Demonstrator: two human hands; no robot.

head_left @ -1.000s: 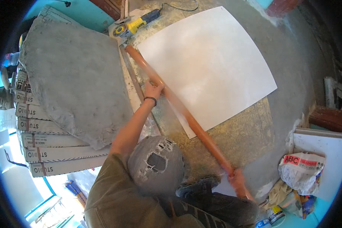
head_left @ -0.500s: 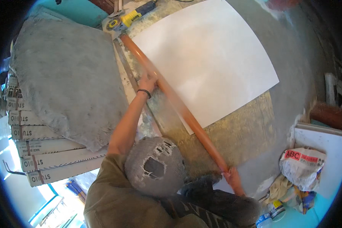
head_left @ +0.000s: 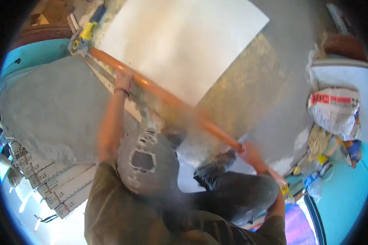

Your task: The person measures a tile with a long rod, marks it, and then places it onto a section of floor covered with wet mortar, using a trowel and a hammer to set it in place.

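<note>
A long orange pipe [head_left: 163, 94] slants across the floor along the near edge of a large white sheet [head_left: 171, 45]. My left hand [head_left: 124, 80] is closed on the pipe's upper left part, though its fingertips are partly hidden. At the lower right end my right hand [head_left: 250, 153] grips the pipe, beside my shoe. Past the pipe's far end lies a yellow and black angle grinder [head_left: 86, 33]. Between my arms is my bent knee in torn grey trousers [head_left: 147, 163].
A grey, dust-covered slab-like surface [head_left: 57, 106] rests on a stack of cartons [head_left: 69, 183] at left. Dusty yellowish board [head_left: 245, 73] shows beside the sheet. At right, a crumpled white sack [head_left: 335, 110] and other bags lie against a turquoise wall [head_left: 355, 188].
The whole view has turned and shifted, so the sheet, pipe and grinder appear farther left. More of my right forearm shows. Both hands stay on the pipe.
</note>
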